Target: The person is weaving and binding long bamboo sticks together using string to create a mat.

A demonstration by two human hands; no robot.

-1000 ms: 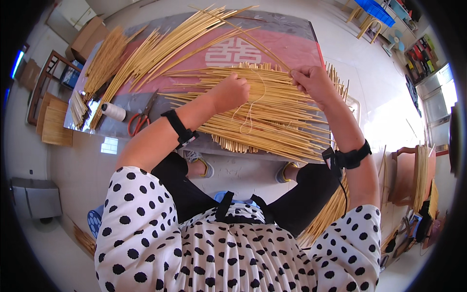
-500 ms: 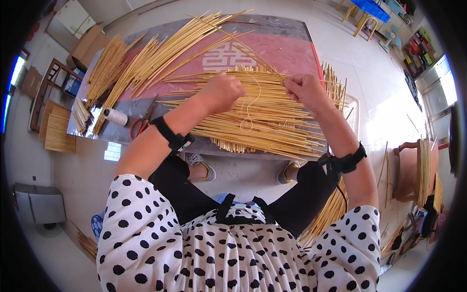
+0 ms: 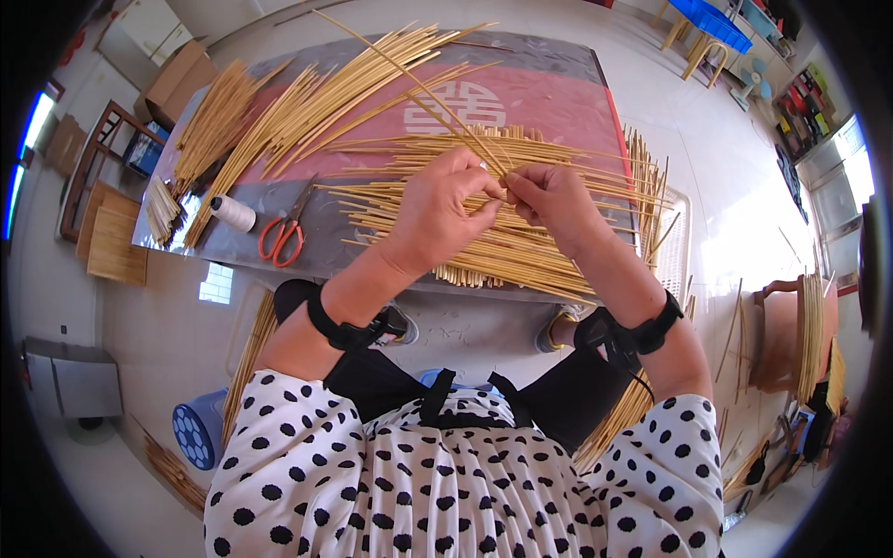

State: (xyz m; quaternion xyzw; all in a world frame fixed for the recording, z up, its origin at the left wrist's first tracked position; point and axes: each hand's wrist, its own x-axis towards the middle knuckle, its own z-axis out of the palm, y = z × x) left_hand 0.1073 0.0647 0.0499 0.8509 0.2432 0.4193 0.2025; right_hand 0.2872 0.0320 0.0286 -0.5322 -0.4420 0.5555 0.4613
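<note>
My right hand [image 3: 555, 203] pinches the near ends of a few long straw-coloured stalks [image 3: 419, 86], which slant away to the far left. Right beside it, my left hand [image 3: 445, 210] is closed, thumb and fingertips meeting close to the pinched ends. What sits between the left fingertips is too small to make out. Under both hands lies a broad pile of similar stalks [image 3: 549, 249], laid mostly crosswise on the table. To the left are orange-handled scissors [image 3: 282, 237] and a spool of white thread [image 3: 233, 213].
More stalks [image 3: 339, 86] lie in a fanned heap at the table's far left, with brown brushy bundles [image 3: 216, 112] beside them. A white plastic basket [image 3: 677, 237] stands off the right edge. A blue stool [image 3: 197, 432] is at lower left.
My left hand has moved right and my right hand slightly left, so their fingertips now come together. The held stalks have swung leftward; the white thread loop seen on the pile no longer shows.
</note>
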